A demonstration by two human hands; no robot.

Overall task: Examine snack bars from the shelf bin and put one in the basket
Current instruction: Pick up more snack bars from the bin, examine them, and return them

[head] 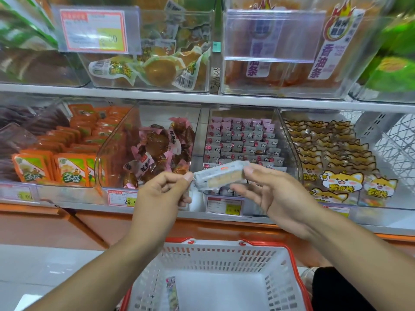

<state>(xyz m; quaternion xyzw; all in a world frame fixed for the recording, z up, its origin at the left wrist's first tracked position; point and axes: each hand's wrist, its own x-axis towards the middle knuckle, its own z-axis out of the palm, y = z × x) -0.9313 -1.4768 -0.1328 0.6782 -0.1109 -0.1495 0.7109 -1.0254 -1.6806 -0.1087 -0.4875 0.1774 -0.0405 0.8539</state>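
Observation:
I hold one snack bar [219, 176], a pale block in a clear wrapper with white print, level in front of the lower shelf. My left hand [165, 190] pinches its left end and my right hand [267, 187] pinches its right end. Right behind it stands the clear shelf bin [242, 140] filled with several rows of small pink-and-grey wrapped bars. Below my forearms sits the white basket [215, 252] with a red rim. A small wrapped snack [172, 292] leans against the basket's left inner wall.
Neighbouring clear bins hold brown snacks in pink wrappers [157, 149], orange packets [67, 153] and fox-printed packs [332, 158]. An upper shelf [202, 97] carries more bins. Price tags [224, 205] line the shelf edge above an orange base.

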